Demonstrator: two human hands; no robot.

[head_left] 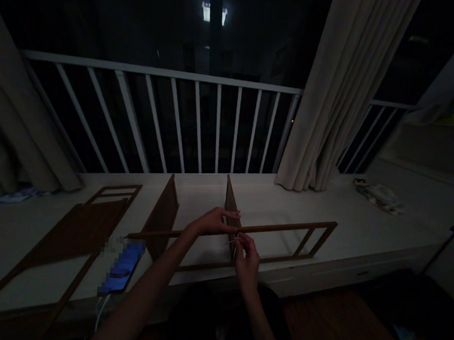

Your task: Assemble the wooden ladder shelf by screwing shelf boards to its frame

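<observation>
While our left hand [215,222] clasps the top of the upright panel [231,200], our right hand [247,256] just beneath pinches a thin piece [232,240] against the frame [285,228] running sideways.

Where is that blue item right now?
Head view, lower left: the blue item lies on the white ledge, between the flat wooden panel and the left forearm.

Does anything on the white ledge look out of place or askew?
Mildly: a crumpled cloth lies loose at far right of the ledge, and a blue item lies at its front edge. Too dim to judge damage.
</observation>
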